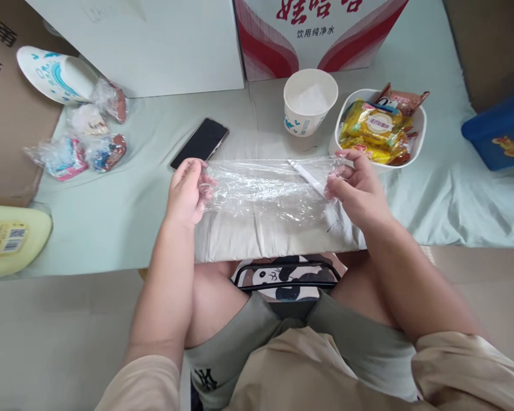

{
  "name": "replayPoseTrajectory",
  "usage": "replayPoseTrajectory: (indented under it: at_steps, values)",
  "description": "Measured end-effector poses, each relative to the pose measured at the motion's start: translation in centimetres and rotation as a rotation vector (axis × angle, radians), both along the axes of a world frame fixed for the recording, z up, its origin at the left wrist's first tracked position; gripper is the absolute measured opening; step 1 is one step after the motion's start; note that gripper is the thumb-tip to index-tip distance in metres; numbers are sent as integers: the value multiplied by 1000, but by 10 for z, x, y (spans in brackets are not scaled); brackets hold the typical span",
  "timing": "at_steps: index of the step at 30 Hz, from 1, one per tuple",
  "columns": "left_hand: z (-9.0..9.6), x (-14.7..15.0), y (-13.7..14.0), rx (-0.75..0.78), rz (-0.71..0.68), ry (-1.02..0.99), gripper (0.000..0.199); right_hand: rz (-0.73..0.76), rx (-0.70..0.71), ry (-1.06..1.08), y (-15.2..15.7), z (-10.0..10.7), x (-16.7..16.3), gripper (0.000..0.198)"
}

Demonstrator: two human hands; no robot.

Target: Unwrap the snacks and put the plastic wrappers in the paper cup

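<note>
Stretched between my two hands is a sheet of clear plastic wrap [261,191], crinkled and shiny, above the front of the table. My left hand [186,191] pinches its left end, close to a black phone [200,141] lying on the cloth. At the right end, my right hand [357,185] grips the wrap between thumb and fingers. A thin white strip-like tool [306,177] shows through the plastic near the right fingers; whether it touches them I cannot tell. Just beyond my right hand stands a white tub [420,140] of packaged snacks [379,123].
A paper cup [304,117] with something white inside stands behind the wrap. Plastic-wrapped items [105,151] and a tipped paper cup [62,77] lie at left. Boxes [184,51] line the back. A yellow-green bottle [15,240] and blue container [499,137] flank the table.
</note>
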State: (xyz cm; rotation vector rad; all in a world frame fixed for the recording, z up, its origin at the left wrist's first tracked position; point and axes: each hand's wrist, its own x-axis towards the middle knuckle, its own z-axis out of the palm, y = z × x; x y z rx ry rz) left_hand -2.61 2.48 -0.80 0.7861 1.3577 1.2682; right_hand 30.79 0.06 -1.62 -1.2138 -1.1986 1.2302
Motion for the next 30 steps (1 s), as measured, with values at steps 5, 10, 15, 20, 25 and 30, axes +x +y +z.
replayPoseTrajectory:
  at_steps: [5, 10, 15, 20, 25, 30]
  values:
    - [0, -4, 0, 14, -108, -82, 40, -46, -40, 28, 0, 0, 2, 40]
    - [2, -1, -2, 102, -173, -133, 58, -76, -25, 22, 1, -4, 7, 55]
    - [-1, -4, 0, 126, -139, -75, 58, -25, -49, 36, 2, -5, 5, 69]
    - [-2, -5, 1, 149, -124, -10, 42, -124, 2, 86, 4, 0, 2, 27]
    - [1, 3, 1, 123, -75, 51, 26, -220, 58, 103, 2, 6, 0, 25]
    - [5, 11, 1, 145, 8, 47, 19, -177, 90, 41, -3, 15, -2, 25]
